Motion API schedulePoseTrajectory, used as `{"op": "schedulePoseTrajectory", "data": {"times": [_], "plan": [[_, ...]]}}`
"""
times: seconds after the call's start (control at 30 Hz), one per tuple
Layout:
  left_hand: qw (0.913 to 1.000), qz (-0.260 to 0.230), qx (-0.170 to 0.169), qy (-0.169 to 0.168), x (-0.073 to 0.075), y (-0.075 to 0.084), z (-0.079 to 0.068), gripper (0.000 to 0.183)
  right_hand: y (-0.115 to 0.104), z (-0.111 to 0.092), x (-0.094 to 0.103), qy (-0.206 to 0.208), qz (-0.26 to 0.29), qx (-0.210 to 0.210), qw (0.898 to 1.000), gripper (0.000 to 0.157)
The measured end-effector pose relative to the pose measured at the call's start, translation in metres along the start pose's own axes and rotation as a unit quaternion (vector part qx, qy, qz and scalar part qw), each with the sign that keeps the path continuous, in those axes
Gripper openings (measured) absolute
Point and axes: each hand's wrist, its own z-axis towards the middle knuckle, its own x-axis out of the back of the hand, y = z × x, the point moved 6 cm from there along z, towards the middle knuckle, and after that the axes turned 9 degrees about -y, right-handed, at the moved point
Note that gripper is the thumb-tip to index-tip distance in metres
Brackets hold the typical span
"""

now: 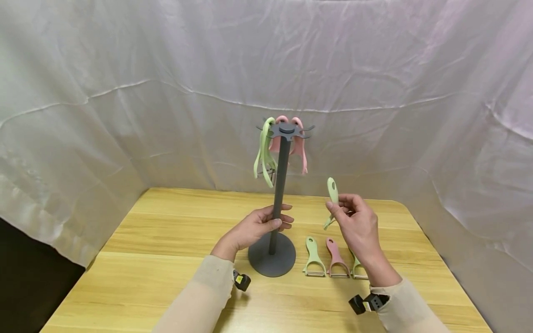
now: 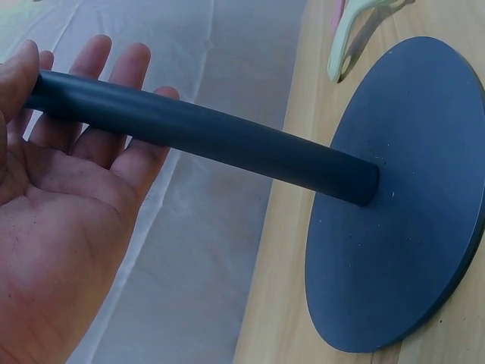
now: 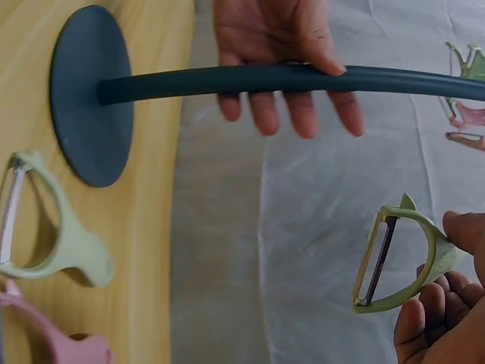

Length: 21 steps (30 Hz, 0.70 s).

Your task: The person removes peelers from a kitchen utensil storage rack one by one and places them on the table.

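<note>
The area in front of me is a curtained recording booth (image 1: 474, 152): pale, creased fabric (image 1: 233, 55) encloses the wood-grain desk (image 1: 175, 231) at the rear and on both sides, and black wrist-worn camera modules (image 1: 244, 283) are in place.

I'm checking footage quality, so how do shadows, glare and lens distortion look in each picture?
Head view: a shadow beside the left sleeve, pale sheen low on the table; left wrist view: bluish cast, faint sheen on the pole; right wrist view: the pole looks bowed, probably lens distortion.
</note>
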Motion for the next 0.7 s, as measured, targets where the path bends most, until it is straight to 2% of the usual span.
{"op": "schedulePoseTrajectory", "data": {"times": [0.33, 0.7], "plan": [[1.0000, 0.000, 0.001, 0.003, 0.000, -0.001, 0.000, 0.046, 0.032, -0.009, -0.003, -0.025, -0.050, -0.042, 0.998, 0.040], [1.0000, 0.004, 0.005, 0.005, 0.000, 0.000, -0.001, 0.045, 0.061, -0.014, 0.004, -0.026, -0.114, -0.055, 0.992, 0.042]]}}
